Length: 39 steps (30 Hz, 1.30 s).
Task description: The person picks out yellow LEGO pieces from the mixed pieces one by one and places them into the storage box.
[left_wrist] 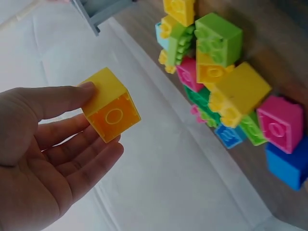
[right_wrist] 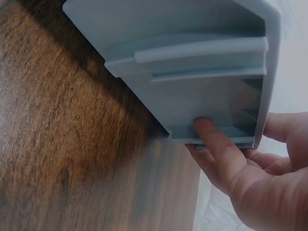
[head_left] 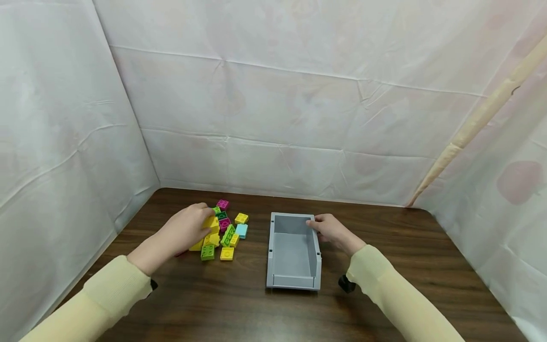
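My left hand (head_left: pixel 183 231) is above a loose pile of toy building blocks at the left of the table. In the left wrist view it pinches a yellow building block (left_wrist: pixel 106 91) between thumb and fingers, the hollow underside facing the camera. Around it lie a lime green block (head_left: pixel 207 252), a yellow block (head_left: pixel 227 254) and a light blue block (head_left: pixel 241 231). My right hand (head_left: pixel 336 233) grips the right wall of a grey plastic bin (head_left: pixel 294 282), thumb over the rim. In the right wrist view, fingers (right_wrist: pixel 224 149) press against the bin's outer side.
A dark wooden table (head_left: pixel 273 318) carries the bin and the blocks. White cloth (head_left: pixel 273 104) hangs behind and at both sides. Pink blocks (left_wrist: pixel 281 122) and a dark blue block (left_wrist: pixel 286 163) are also in the pile.
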Each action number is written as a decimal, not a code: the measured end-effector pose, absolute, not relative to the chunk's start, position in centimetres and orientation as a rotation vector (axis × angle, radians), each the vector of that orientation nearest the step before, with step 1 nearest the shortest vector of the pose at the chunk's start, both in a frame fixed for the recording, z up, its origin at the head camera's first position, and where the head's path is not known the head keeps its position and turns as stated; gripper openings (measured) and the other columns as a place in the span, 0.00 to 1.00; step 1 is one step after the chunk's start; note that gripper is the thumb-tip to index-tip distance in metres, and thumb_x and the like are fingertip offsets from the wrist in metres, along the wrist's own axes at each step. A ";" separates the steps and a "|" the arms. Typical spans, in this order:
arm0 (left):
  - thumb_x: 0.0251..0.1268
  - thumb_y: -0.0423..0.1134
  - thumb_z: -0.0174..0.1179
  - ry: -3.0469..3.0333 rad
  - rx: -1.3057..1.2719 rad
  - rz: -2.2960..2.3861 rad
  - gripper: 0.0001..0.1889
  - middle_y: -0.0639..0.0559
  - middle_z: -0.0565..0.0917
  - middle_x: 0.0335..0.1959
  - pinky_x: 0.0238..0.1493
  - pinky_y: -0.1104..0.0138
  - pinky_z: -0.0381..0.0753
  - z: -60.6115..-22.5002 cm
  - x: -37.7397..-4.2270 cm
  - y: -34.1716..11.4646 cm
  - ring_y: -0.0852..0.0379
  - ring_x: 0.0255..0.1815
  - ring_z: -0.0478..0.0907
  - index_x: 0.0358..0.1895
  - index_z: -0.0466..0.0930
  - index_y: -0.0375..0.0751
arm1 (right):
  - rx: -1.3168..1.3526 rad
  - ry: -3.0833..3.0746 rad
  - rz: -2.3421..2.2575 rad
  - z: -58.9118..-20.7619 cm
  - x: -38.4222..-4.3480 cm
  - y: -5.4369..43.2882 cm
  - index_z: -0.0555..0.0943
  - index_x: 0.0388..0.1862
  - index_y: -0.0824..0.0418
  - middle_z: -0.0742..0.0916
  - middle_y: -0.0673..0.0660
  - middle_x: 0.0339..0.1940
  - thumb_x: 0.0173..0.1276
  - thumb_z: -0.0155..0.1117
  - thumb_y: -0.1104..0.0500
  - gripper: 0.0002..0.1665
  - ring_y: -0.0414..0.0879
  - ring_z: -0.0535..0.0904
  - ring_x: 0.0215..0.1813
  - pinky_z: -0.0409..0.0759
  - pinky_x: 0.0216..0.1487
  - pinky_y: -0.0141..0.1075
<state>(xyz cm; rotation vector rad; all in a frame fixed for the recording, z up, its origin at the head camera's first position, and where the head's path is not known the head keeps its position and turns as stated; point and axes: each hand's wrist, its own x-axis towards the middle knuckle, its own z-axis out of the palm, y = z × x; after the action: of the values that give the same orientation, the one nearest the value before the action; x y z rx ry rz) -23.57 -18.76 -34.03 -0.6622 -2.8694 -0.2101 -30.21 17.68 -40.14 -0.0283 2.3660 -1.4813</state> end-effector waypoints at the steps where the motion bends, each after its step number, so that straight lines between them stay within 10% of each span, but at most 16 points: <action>1: 0.51 0.37 0.71 -2.870 -0.667 -0.212 0.16 0.49 0.78 0.31 0.34 0.63 0.80 -33.8 -23.8 -18.4 0.56 0.31 0.76 0.41 0.81 0.33 | -0.026 2.366 -1.482 -40.1 -30.2 17.7 0.72 0.59 0.74 0.78 0.70 0.56 0.73 0.52 0.59 0.22 0.58 0.78 0.55 0.81 0.48 0.45; 39: 0.60 0.39 0.64 -2.852 -0.858 -0.311 0.18 0.46 0.81 0.47 0.45 0.66 0.81 -30.5 -27.8 -7.7 0.54 0.43 0.78 0.51 0.79 0.36 | -0.030 2.446 -1.426 -40.7 -30.1 17.6 0.73 0.58 0.73 0.78 0.68 0.57 0.73 0.52 0.56 0.24 0.56 0.78 0.55 0.80 0.51 0.49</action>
<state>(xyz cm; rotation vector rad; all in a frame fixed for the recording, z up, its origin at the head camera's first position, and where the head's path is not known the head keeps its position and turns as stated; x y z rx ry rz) -27.80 -7.72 -30.52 -0.8582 -2.8516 -0.3109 -30.14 17.57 -40.71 -0.0299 2.4463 -1.4256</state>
